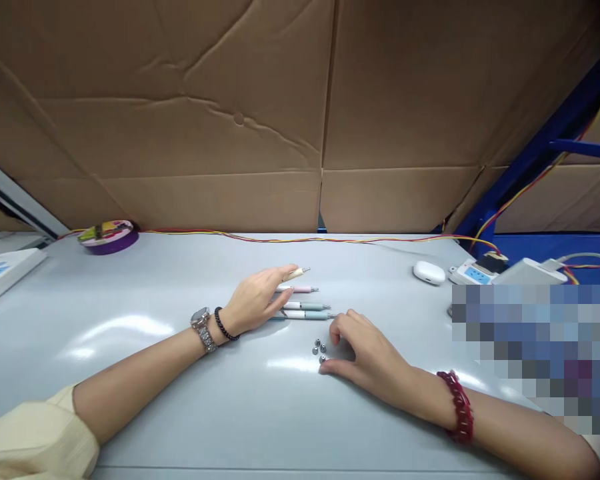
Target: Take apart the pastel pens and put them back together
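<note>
Several pastel pens [303,306] lie side by side in the middle of the grey table [140,373], tips pointing right. My left hand [257,298] rests over their left ends, fingers curled loosely around the topmost cream pen [296,273]. My right hand [365,350] lies palm down just right of a small cluster of metal pen tips [320,349], fingers curled, its thumb touching the table beside the nearest tip. Whether it pinches a piece is hidden.
A round purple tin [109,236] sits at the back left, a white box [5,270] at the far left. A white earbud case [429,272], power strip [475,272] and cables lie at the back right. Cardboard walls stand behind.
</note>
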`<state>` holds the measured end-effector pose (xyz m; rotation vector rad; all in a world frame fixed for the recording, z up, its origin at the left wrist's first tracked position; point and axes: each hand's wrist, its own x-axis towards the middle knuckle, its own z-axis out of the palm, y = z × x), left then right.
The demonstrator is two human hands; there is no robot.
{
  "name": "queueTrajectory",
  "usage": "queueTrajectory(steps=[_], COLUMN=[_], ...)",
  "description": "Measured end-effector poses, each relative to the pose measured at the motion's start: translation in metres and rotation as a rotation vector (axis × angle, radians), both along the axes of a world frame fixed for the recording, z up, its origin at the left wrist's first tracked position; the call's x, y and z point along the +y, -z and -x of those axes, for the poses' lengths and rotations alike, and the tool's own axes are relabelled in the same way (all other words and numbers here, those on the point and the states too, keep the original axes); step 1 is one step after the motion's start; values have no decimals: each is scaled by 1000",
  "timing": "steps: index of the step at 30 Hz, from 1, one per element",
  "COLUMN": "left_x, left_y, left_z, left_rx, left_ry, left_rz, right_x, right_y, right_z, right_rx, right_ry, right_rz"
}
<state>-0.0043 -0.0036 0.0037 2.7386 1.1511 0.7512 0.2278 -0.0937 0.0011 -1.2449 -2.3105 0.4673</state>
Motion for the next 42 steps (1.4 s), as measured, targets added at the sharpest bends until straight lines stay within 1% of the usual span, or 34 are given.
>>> queueTrajectory(steps=[7,17,20,25,27,30,34,37,40,42], left_x=[0,-1,-1,0,0,0,0,-1,-4,-5], left_y=[0,-2,-2,-1,-1,0,0,-1,-1,-1], left_z=[-1,-1,-1,-1,-1,0,0,-2,-5,-6], left_rx=[-2,1,3,3,3,-3,4,41,77,96], left_ry=[-4,-10,-7,7,13,26,62,111,147,162], left_rz=[-3,5,1,-11,-21,-51,-132,-214,-277,-295], right_x=[3,4,5,8,7,5,9,19,29,33], right_y=[1,1,1,3,3,0,-2,-2,-1,-1], right_z=[2,2,2,0,0,-2,-8,-13,-13,-11], right_rx=[-11,-34,-15,2,17,120,339,413,413,397], right_ry=[28,21,6,-71,-75,-63,43,111,76,37], right_rz=[17,4,22,33,50,63,0,-83,-147,-162])
